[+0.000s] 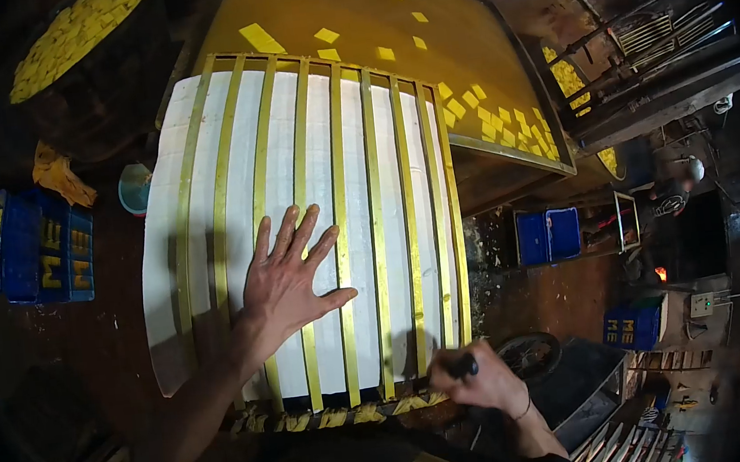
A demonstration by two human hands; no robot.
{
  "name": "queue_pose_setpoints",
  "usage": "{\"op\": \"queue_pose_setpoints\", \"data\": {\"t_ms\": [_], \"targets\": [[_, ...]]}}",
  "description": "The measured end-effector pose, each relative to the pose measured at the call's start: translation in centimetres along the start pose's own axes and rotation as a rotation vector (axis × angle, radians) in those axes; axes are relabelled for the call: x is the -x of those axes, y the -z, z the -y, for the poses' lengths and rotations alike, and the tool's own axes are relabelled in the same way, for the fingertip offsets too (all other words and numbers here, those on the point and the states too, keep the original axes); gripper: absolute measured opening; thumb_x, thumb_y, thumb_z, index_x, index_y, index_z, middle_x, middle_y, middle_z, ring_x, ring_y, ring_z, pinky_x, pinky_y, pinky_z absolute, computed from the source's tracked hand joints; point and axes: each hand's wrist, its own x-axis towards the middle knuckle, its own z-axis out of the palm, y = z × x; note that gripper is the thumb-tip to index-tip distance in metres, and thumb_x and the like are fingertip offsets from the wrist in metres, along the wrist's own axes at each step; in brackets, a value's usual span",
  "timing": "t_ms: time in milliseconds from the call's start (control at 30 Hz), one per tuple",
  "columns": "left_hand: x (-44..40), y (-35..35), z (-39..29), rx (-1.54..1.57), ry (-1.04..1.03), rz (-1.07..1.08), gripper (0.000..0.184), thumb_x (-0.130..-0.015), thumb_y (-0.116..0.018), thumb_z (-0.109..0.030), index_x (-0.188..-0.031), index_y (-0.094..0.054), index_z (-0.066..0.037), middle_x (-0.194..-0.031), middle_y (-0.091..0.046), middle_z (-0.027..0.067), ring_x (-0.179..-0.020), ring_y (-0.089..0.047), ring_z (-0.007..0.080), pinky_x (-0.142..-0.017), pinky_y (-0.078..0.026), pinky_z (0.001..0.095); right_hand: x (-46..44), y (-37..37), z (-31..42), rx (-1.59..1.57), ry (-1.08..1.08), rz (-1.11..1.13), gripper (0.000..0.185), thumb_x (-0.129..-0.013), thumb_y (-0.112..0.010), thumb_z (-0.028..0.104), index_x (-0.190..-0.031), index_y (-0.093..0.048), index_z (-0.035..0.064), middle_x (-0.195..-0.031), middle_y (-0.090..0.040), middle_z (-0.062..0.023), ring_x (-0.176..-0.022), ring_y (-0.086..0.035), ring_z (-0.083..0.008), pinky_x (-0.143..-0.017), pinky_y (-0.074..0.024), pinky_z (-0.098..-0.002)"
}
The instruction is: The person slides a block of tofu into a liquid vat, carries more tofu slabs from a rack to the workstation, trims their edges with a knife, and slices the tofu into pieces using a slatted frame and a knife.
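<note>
My left hand (284,279) lies palm down with its fingers spread on a rack of long yellow slats (341,234), set over a white slab (187,186). Near the slats' lower right ends, my right hand (482,380) is closed around a dark handle (463,365); the fingers are blurred and the rest of the tool is hidden. Yellow scraps (365,413) hang in a row along the rack's lower edge, just left of my right hand.
Beyond the rack stands a brownish-yellow table (313,5) with scattered yellow pieces (503,129). A big tub of yellow pieces (80,36) is at upper left. Blue crates (34,254) stand at left, another blue crate (549,236) at right, and a wheel (533,353) at lower right.
</note>
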Motion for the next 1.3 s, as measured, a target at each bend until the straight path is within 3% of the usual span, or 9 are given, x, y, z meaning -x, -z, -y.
{"op": "queue_pose_setpoints", "data": {"t_ms": [133,233,467,733,867,933,1000,1133,1300], "targets": [[0.1,0.0,0.0,-0.005,-0.020,-0.021,0.088,-0.076,-0.049,-0.078,-0.141,-0.047,-0.020,-0.155,-0.027,0.0112,-0.145,-0.019,0.0295,-0.118,-0.008,0.0535,-5.3,5.7,4.3,-0.217,0.091,-0.353,0.008,-0.078,-0.066,0.009,-0.076,-0.063,0.0013,-0.057,-0.058,-0.0114,-0.052,-0.061,-0.0162,-0.052,-0.0479,-0.0295],[-0.1,0.3,-0.1,0.028,0.007,0.009,0.086,-0.077,-0.047,-0.078,-0.141,-0.047,-0.020,-0.155,-0.029,0.0110,-0.145,-0.021,0.0297,-0.117,-0.009,0.0539,-19.4,11.3,1.9,0.480,0.605,-0.810,0.016,-0.084,-0.067,0.018,-0.079,-0.060,0.0040,-0.058,-0.055,-0.0131,-0.051,-0.057,-0.0293,-0.051,-0.0440,-0.0359],[0.0,0.2,0.2,0.022,0.013,0.058,0.087,-0.080,-0.040,-0.079,-0.146,-0.040,-0.023,-0.157,-0.023,0.0096,-0.146,-0.015,0.0298,-0.117,-0.006,0.0542,-35.0,13.5,-1.4,0.294,0.325,-0.737,0.015,-0.078,-0.062,0.016,-0.080,-0.065,0.0016,-0.079,-0.066,-0.0211,-0.077,-0.063,-0.0418,-0.071,-0.0525,-0.0439],[0.1,-0.3,0.5,0.022,-0.013,0.038,0.077,-0.087,-0.040,-0.070,-0.147,-0.038,-0.021,-0.158,-0.020,0.0120,-0.146,-0.014,0.0307,-0.117,-0.006,0.0545,-2.9,-1.4,4.8,-0.032,-0.021,0.121,0.017,-0.077,-0.071,0.018,-0.085,-0.068,0.0025,-0.065,-0.066,-0.0119,-0.056,-0.063,-0.0198,-0.057,-0.0505,-0.0319],[0.2,-0.1,0.4,0.055,-0.016,0.026,0.073,-0.089,-0.040,-0.067,-0.146,-0.040,-0.021,-0.157,-0.023,0.0125,-0.147,-0.013,0.0317,-0.117,-0.005,0.0544,-6.6,4.0,8.1,-0.187,0.011,-0.272,0.008,-0.078,-0.069,0.005,-0.086,-0.069,0.0037,-0.073,-0.067,-0.0106,-0.063,-0.065,-0.0184,-0.062,-0.0511,-0.0319],[0.2,-0.2,0.5,0.043,-0.015,0.049,0.074,-0.089,-0.038,-0.067,-0.147,-0.038,-0.022,-0.158,-0.021,0.0115,-0.147,-0.012,0.0314,-0.117,-0.003,0.0545,-14.5,7.3,7.6,1.017,0.617,-0.744,0.010,-0.086,-0.060,0.000,-0.092,-0.067,0.0036,-0.083,-0.064,-0.0084,-0.071,-0.063,-0.0191,-0.062,-0.0479,-0.0307],[0.0,0.2,0.4,0.018,0.011,0.139,0.075,-0.091,-0.033,-0.068,-0.151,-0.030,-0.023,-0.159,-0.017,0.0095,-0.147,-0.010,0.0305,-0.117,-0.003,0.0548,-25.4,10.2,6.8,0.201,0.273,-0.678,0.012,-0.086,-0.064,0.014,-0.089,-0.064,0.0027,-0.066,-0.060,-0.0140,-0.059,-0.061,-0.0298,-0.057,-0.0481,-0.0357],[-0.1,0.4,0.6,0.022,0.018,0.152,0.073,-0.092,-0.032,-0.066,-0.150,-0.030,-0.023,-0.159,-0.016,0.0084,-0.147,-0.013,0.0280,-0.118,-0.003,0.0528,-38.4,11.6,2.7,0.315,0.341,-0.823,0.016,-0.078,-0.064,0.016,-0.084,-0.066,0.0016,-0.075,-0.065,-0.0230,-0.073,-0.063,-0.0416,-0.070,-0.0522,-0.0443],[-0.2,0.0,0.6,0.156,0.041,0.042,0.065,-0.099,-0.031,-0.047,-0.149,-0.029,-0.006,-0.156,-0.024,0.0151,-0.146,-0.017,0.0324,-0.118,-0.007,0.0510,-26.4,6.1,2.6,0.291,0.352,-0.555,0.015,-0.077,-0.066,0.019,-0.076,-0.064,0.0038,-0.064,-0.061,-0.0179,-0.058,-0.061,-0.0368,-0.052,-0.0495,-0.0416]]}}
